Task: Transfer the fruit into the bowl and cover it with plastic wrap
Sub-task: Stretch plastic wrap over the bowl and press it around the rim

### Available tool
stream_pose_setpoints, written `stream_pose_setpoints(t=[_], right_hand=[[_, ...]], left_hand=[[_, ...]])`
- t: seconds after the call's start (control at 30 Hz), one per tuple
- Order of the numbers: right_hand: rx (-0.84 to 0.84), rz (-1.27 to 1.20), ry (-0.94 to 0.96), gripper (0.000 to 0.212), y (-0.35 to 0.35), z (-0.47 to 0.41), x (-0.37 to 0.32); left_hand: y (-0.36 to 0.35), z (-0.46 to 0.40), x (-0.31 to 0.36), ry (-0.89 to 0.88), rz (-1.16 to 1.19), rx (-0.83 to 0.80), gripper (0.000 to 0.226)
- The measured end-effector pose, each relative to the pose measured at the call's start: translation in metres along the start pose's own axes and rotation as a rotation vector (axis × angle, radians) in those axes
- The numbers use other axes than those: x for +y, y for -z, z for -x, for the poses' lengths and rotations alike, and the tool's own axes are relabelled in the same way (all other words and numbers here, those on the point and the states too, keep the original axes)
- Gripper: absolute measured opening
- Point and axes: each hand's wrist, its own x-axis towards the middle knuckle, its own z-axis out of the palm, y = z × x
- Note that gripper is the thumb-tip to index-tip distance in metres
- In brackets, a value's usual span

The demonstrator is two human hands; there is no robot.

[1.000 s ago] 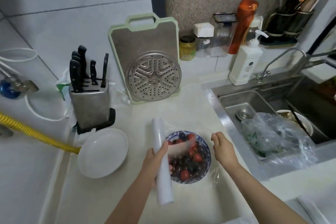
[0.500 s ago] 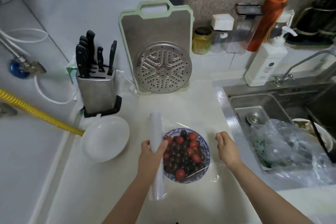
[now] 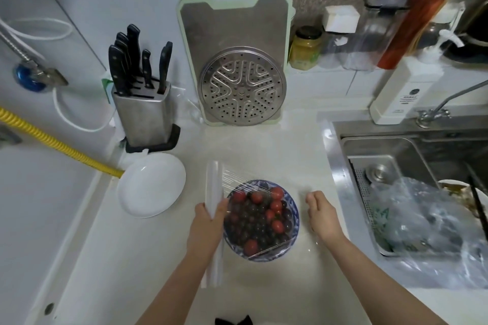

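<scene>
left hand (image 3: 207,221) wrapped round the plastic wrap roll (image 3: 214,219), keeping film taut | right hand (image 3: 320,215) pinching the film's free end, it seems, just right of the bowl (image 3: 293,221) | fruit (image 3: 260,219) in bowl, near the counter's (image 3: 264,145) front edge | film spans the rim, uncut

The left hand (image 3: 204,229) grips the plastic wrap roll (image 3: 214,203) beside the blue bowl (image 3: 293,221) of fruit (image 3: 260,219), film stretched over it toward the right hand (image 3: 320,215).
</scene>
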Motion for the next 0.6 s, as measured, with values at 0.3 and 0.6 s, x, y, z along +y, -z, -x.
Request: stream_pose_setpoints(t=[0.3, 0.6], right_hand=[[-0.067, 0.019, 0.038, 0.027, -0.012, -0.001, -0.004], [-0.083, -0.081, -0.029, 0.031, -0.022, -0.001, 0.002]], left_hand=[[0.004, -0.006, -0.011, 0.035, -0.003, 0.021, 0.052], [-0.006, -0.011, -0.025, 0.094, 0.026, -0.009, 0.041]])
